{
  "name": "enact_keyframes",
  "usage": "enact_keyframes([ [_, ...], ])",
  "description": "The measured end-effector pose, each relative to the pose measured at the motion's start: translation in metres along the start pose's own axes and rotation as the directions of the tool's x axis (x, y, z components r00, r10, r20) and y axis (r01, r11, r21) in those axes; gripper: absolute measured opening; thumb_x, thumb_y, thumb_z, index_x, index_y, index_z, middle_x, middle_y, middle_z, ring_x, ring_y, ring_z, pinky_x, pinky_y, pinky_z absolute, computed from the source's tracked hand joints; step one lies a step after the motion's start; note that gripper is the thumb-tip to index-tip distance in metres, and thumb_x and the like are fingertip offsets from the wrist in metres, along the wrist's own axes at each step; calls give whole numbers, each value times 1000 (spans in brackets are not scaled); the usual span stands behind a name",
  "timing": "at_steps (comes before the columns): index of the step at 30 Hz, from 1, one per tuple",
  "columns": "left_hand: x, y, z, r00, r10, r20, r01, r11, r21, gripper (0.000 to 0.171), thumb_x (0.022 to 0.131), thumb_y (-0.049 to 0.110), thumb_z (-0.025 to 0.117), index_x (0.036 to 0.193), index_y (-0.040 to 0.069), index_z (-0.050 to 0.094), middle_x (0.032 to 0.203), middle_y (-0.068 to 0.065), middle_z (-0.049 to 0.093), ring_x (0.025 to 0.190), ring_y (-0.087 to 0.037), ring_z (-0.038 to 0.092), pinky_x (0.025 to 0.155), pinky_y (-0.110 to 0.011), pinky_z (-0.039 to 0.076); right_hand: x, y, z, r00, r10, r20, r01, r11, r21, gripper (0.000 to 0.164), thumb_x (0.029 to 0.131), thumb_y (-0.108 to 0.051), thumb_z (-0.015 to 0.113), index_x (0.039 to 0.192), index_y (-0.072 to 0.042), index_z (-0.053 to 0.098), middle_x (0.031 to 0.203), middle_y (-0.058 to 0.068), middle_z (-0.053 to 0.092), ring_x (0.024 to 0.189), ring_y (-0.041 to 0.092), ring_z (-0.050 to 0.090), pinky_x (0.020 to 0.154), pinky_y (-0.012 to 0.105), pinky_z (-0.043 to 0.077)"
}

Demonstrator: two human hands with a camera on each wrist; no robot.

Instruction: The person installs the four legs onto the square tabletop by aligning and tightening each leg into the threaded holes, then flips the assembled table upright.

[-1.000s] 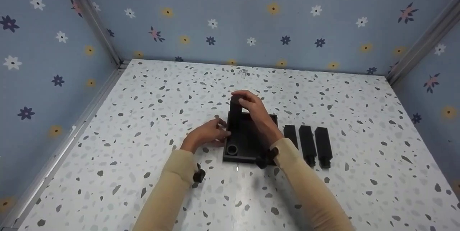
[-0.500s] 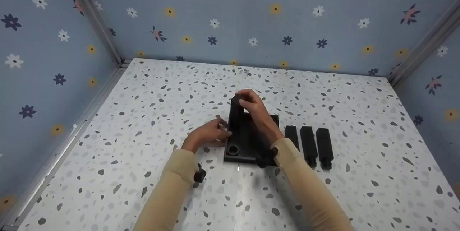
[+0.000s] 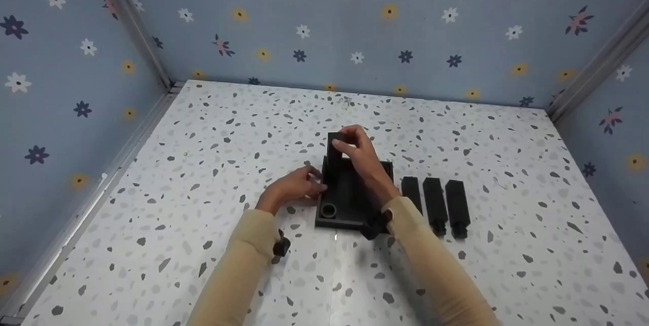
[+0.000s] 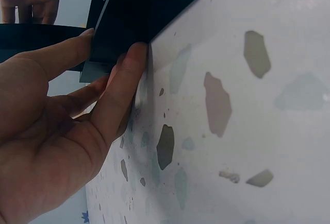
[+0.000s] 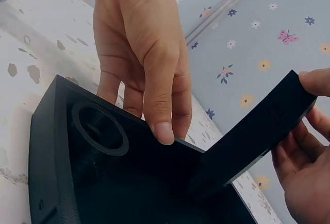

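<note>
A square black tray-like piece with raised walls lies on the table, a round socket in its near left corner. My left hand grips its left wall, thumb over the rim on the inside and fingers outside, as the right wrist view shows. At the far left corner a black square leg stands upright in the tray; its lower end is hidden. Near the top of that leg, the thumb and fingers of my right hand pinch it.
Three more black legs, a left one, a middle one and a right one, lie side by side right of the tray, with narrower ends toward me. Flower-patterned walls enclose the speckled table.
The leg has turned a little about its length, and its top face now sits differently. My right fingers have shifted round its top with it. My left hand stays on the tray wall.
</note>
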State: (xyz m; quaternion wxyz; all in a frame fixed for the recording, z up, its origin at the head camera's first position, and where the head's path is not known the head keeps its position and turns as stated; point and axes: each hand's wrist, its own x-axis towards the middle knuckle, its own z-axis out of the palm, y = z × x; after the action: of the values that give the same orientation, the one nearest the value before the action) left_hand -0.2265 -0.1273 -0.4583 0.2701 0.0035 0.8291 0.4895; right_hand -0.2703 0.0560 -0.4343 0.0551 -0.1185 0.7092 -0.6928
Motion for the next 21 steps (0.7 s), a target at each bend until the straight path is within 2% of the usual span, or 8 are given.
enact_keyframes([
  [5, -1, 1, 0, 1000, 6, 1, -6, 1000, -15, 43, 91, 23, 65, 128, 7, 49, 105, -12, 66, 97, -22, 65, 86, -33, 54, -3, 1, 2, 999, 18, -29, -19, 999, -37, 32, 90, -19, 66, 115, -8, 49, 106, 2, 55, 105, 17, 51, 86, 36, 45],
  [10, -1, 2, 0, 1000, 2, 13, -2, 999, -52, 44, 91, 20, 64, 129, 6, 47, 107, -14, 65, 98, -24, 65, 83, -32, 56, -4, 2, 6, 997, -22, -76, 16, 997, -80, 34, 89, -23, 68, 114, -10, 50, 107, 5, 56, 104, 18, 53, 82, 31, 46],
  [13, 0, 1, 0, 1000, 2, 13, -2, 999, -43, 44, 91, 20, 64, 129, 6, 47, 107, -14, 65, 99, -23, 65, 83, -31, 56, -5, 4, 7, 995, -40, -94, 28, 992, -121, 35, 88, -27, 68, 114, -12, 50, 109, 5, 56, 105, 18, 53, 79, 31, 47],
  [17, 0, 1, 0, 1000, -3, 10, 3, 1000, -17, 44, 91, 21, 64, 130, 6, 48, 107, -13, 65, 99, -23, 64, 83, -31, 55, -7, 5, 8, 992, -65, -104, 46, 984, -172, 37, 88, -31, 69, 115, -13, 50, 112, 5, 56, 107, 17, 54, 86, 33, 49],
  [21, 0, 2, 0, 1000, -18, 20, 19, 999, -49, 44, 91, 20, 64, 130, 7, 47, 106, -14, 64, 98, -23, 64, 81, -31, 56, -7, 5, 9, 987, -112, -113, 88, 976, -200, 39, 88, -31, 69, 115, -10, 50, 112, 7, 57, 108, 18, 55, 95, 34, 48],
])
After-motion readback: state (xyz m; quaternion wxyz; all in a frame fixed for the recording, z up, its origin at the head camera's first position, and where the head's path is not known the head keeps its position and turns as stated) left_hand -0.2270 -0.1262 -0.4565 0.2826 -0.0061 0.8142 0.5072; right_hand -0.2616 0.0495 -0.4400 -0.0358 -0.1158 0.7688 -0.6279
